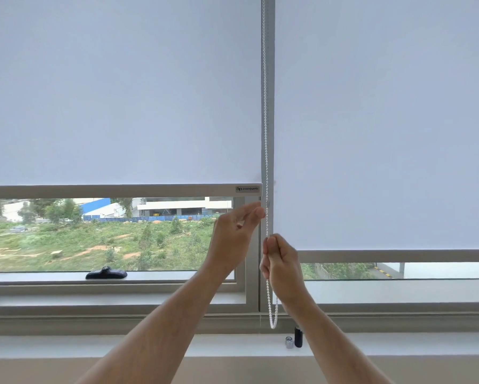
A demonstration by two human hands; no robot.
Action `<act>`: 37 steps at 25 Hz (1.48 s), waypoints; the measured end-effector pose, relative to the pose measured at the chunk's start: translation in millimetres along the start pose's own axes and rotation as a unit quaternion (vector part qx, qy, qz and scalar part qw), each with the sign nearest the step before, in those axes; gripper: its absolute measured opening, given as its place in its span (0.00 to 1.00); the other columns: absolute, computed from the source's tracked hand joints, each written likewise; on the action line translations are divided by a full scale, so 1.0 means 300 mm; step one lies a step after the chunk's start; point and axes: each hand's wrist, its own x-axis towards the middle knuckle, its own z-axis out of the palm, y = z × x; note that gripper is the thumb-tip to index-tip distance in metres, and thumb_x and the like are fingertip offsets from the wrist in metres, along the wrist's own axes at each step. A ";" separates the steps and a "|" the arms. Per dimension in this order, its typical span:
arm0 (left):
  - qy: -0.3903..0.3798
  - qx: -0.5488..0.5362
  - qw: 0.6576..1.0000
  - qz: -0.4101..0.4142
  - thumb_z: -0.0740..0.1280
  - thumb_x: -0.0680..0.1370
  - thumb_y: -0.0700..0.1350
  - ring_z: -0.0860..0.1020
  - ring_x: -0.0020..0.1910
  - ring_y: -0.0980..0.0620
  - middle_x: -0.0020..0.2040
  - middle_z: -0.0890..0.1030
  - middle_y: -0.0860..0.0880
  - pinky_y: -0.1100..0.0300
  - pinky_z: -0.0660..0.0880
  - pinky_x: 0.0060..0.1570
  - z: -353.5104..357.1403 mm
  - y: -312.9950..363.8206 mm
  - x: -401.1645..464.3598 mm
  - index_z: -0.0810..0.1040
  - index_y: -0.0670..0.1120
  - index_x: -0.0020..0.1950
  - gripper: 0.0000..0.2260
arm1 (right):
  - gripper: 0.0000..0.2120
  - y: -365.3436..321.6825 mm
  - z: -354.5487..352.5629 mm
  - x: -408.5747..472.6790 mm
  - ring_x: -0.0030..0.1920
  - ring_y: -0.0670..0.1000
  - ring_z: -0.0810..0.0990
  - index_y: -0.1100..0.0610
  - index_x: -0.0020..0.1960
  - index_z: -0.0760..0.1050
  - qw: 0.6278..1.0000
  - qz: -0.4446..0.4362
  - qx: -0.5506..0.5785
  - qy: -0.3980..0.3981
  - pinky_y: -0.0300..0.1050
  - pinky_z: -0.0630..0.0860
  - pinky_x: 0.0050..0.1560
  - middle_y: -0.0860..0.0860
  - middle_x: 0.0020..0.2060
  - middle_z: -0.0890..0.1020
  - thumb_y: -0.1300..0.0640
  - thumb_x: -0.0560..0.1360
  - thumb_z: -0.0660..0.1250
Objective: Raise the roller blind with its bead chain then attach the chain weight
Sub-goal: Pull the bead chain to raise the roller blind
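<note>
Head view: the right hand is clenched on the bead chain, gripping it just below the left blind's bottom bar. The left hand is released, fingers spread, its fingertips just beside the chain above the right hand, not clearly closed on it.

Risks, as I judge them: the chain hangs as two strands close together, so the upper hand could catch the wrong strand and lower the blind instead of raising it, or pinch both and jam it. A sideways pull could drag the beads off the clutch above, which is out of view. Letting go with the right hand before the left closes could let the chain swing.

The chain's loop hangs below the right hand, beside its wrist. The weight, a dark cylinder, stands on the sill below that loop, with a small metal piece just left of it, both untouched.
</note>
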 end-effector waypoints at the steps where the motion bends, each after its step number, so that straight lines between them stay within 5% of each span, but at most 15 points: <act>1: -0.006 -0.004 1.000 -0.001 0.67 0.75 0.59 0.82 0.51 0.64 0.48 0.87 0.57 0.68 0.74 0.52 0.008 0.020 0.020 0.83 0.55 0.54 0.12 | 0.23 0.010 -0.001 -0.013 0.23 0.45 0.62 0.49 0.32 0.68 1.000 0.006 -0.002 0.000 0.37 0.61 0.23 0.46 0.22 0.65 0.61 0.85 0.52; 5: -0.001 0.016 1.000 -0.007 0.71 0.76 0.50 0.82 0.40 0.63 0.37 0.86 0.58 0.65 0.74 0.48 0.047 0.032 0.043 0.84 0.52 0.40 0.06 | 0.22 0.052 -0.009 -0.054 0.23 0.47 0.62 0.50 0.33 0.68 1.000 0.018 -0.020 -0.005 0.39 0.61 0.24 0.48 0.23 0.65 0.61 0.85 0.52; 9: 0.009 0.037 0.999 -0.012 0.71 0.76 0.46 0.82 0.36 0.53 0.34 0.85 0.56 0.62 0.75 0.40 0.054 -0.023 0.002 0.83 0.51 0.39 0.06 | 0.21 0.111 -0.050 -0.077 0.27 0.52 0.71 0.53 0.35 0.73 0.997 0.028 -0.062 -0.028 0.43 0.71 0.34 0.50 0.22 0.73 0.64 0.84 0.54; 13: 0.024 0.049 0.999 -0.004 0.70 0.77 0.46 0.80 0.34 0.49 0.35 0.85 0.56 0.65 0.74 0.36 0.055 -0.062 -0.043 0.82 0.52 0.39 0.07 | 0.18 0.111 -0.068 -0.046 0.39 0.48 0.84 0.50 0.44 0.81 0.991 0.003 -0.130 0.022 0.39 0.76 0.45 0.50 0.34 0.86 0.58 0.84 0.55; 16: 0.021 0.058 0.998 0.009 0.70 0.77 0.46 0.80 0.34 0.55 0.34 0.84 0.56 0.67 0.75 0.37 0.068 -0.070 -0.068 0.83 0.52 0.40 0.06 | 0.18 0.028 -0.059 0.029 0.39 0.41 0.82 0.48 0.46 0.80 0.987 -0.033 -0.130 0.088 0.30 0.75 0.40 0.47 0.36 0.85 0.52 0.84 0.53; 22: -0.018 0.072 0.997 -0.004 0.69 0.77 0.46 0.81 0.36 0.54 0.35 0.84 0.54 0.67 0.75 0.41 0.096 -0.118 -0.151 0.82 0.50 0.39 0.07 | 0.15 -0.204 -0.011 0.223 0.35 0.47 0.81 0.55 0.52 0.78 0.994 -0.066 -0.060 0.063 0.37 0.75 0.38 0.49 0.34 0.84 0.49 0.84 0.55; 25: -0.013 0.068 0.997 -0.016 0.69 0.77 0.46 0.79 0.36 0.55 0.36 0.84 0.55 0.73 0.72 0.40 0.099 -0.129 -0.178 0.82 0.50 0.38 0.08 | 0.15 -0.270 0.016 0.274 0.28 0.48 0.75 0.55 0.43 0.76 0.994 -0.090 -0.049 0.044 0.48 0.74 0.36 0.46 0.25 0.76 0.58 0.83 0.55; 28: -0.027 0.069 0.997 -0.018 0.70 0.77 0.48 0.78 0.35 0.59 0.37 0.84 0.55 0.73 0.71 0.40 0.093 -0.137 -0.190 0.83 0.51 0.38 0.08 | 0.16 -0.259 0.022 0.262 0.24 0.48 0.69 0.54 0.37 0.71 0.989 -0.112 -0.079 0.048 0.44 0.70 0.28 0.48 0.23 0.70 0.60 0.82 0.55; 32: -0.086 0.097 0.992 -0.011 0.66 0.73 0.64 0.79 0.43 0.65 0.45 0.85 0.59 0.71 0.72 0.45 0.047 -0.145 -0.201 0.85 0.59 0.47 0.13 | 0.17 -0.221 0.019 0.220 0.24 0.47 0.69 0.54 0.36 0.71 0.986 -0.117 -0.104 0.055 0.44 0.69 0.26 0.49 0.24 0.70 0.57 0.84 0.56; 35: -0.042 0.077 0.996 -0.001 0.59 0.72 0.70 0.81 0.48 0.66 0.49 0.84 0.62 0.63 0.78 0.49 0.004 -0.115 -0.145 0.84 0.56 0.53 0.24 | 0.17 -0.199 0.012 0.196 0.24 0.47 0.68 0.55 0.36 0.72 0.988 -0.113 -0.092 0.052 0.44 0.69 0.26 0.51 0.25 0.71 0.59 0.83 0.56; 37: 0.002 0.079 0.997 0.014 0.60 0.75 0.66 0.83 0.43 0.62 0.44 0.85 0.62 0.59 0.79 0.49 -0.010 -0.059 -0.078 0.83 0.62 0.48 0.15 | 0.16 -0.177 0.018 0.169 0.25 0.48 0.69 0.55 0.36 0.72 0.989 -0.103 -0.094 0.050 0.42 0.69 0.27 0.51 0.25 0.71 0.61 0.82 0.57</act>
